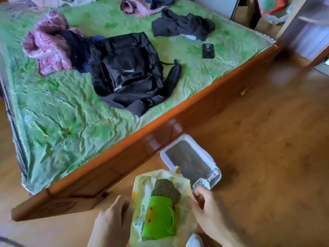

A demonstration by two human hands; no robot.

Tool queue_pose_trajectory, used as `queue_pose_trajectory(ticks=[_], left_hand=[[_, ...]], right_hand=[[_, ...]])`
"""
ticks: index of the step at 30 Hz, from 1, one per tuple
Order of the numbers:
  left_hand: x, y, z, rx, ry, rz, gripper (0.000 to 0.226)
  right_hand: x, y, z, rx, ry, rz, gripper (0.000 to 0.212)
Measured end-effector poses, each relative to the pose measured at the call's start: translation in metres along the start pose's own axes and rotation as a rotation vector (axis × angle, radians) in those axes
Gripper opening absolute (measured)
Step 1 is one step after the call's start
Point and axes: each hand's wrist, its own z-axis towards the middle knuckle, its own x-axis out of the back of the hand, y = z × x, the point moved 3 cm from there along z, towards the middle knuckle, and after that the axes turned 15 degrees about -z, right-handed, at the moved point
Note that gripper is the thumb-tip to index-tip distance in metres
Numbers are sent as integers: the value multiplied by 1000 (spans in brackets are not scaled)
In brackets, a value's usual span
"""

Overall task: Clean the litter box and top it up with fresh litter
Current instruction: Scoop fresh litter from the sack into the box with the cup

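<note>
Hands (110,218) (210,211) both pinch the bag (160,207) open, clumped litter and a green scoop inside; next, we judge, comes topping up the box (191,160).

Bright daylight. Glare streaks the bed (178,125) rail and the floor (267,139) beyond it. Frame corners far from the bed smear; wide-angle distortion bends its edges.

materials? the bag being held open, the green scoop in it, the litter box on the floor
Bag: thin pale-yellow plastic film, by its crinkles and translucency; the left hand and right hand hold it open.
Green scoop: looks like matte moulded plastic, smooth, uniform colour.
Litter box: white rigid plastic, probably; glossy rounded rim, grey granular fill inside.
</note>
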Motion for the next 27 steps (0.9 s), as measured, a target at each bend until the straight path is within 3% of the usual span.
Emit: queue_pose_trajectory(ticks=[7, 11, 19, 27], left_hand=[[-112, -163, 88, 16, 102, 14, 23], [-164, -234, 133, -53, 84, 47, 22], [-239, -329, 199, -179, 102, 89, 22], [-259, -384, 207, -264, 211, 78, 20]], right_hand=[[-151, 105, 101, 64, -59, -63, 29], [-218, 158, 143, 96, -45, -84, 28], [-326, 230, 209, 162, -31, -131, 24], [-378, 244, 228, 282, -9, -236, 24]])
